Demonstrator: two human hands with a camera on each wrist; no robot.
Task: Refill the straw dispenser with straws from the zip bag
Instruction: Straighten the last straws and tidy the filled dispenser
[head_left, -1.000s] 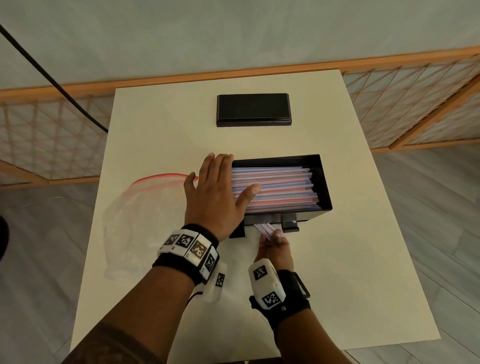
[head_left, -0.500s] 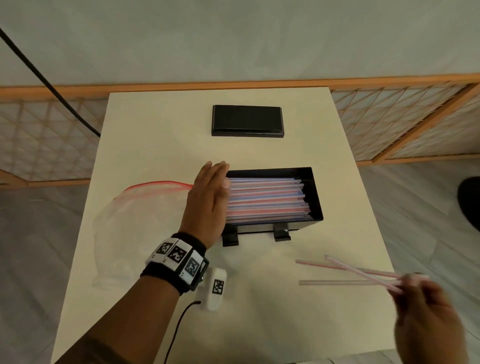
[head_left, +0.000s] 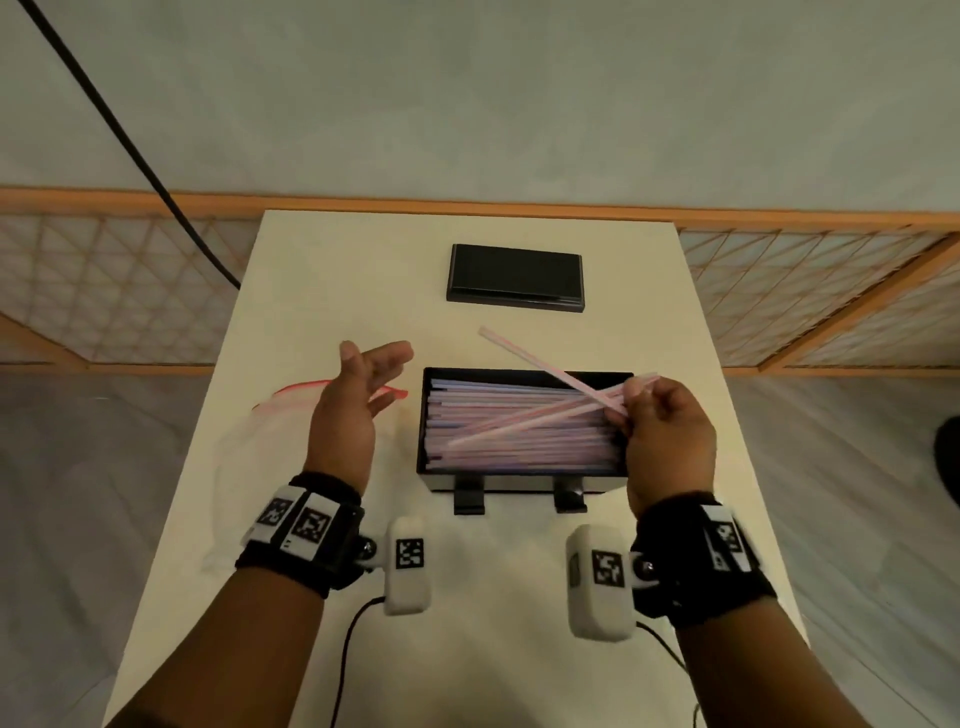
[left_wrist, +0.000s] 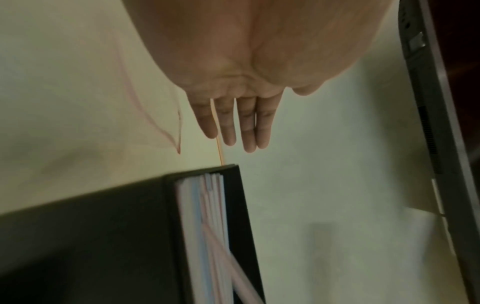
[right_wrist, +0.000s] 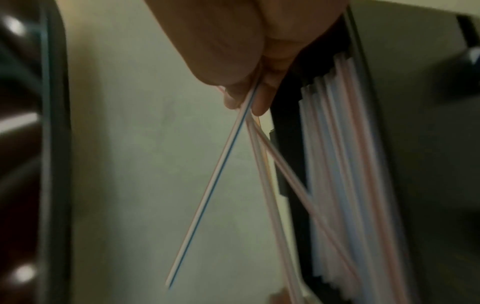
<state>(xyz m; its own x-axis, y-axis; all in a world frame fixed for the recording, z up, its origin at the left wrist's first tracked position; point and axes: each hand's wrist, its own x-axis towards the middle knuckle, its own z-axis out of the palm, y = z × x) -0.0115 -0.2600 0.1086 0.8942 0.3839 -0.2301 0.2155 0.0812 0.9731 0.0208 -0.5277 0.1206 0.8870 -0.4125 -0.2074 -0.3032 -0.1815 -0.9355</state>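
Your right hand (head_left: 667, 431) pinches a few loose straws (head_left: 540, 364) that fan out over the open, nearly full dispenser (head_left: 524, 480) on the worktop (head_left: 322, 260), while your left hand (head_left: 353, 405) hovers with fingers straight and holding nothing, between the dispenser and the zip bag (head_left: 270, 441).

Cream table (head_left: 322, 291) before a pale wall (head_left: 519, 104), wood-framed lattice screen (head_left: 104, 291), grey floor (head_left: 78, 493).
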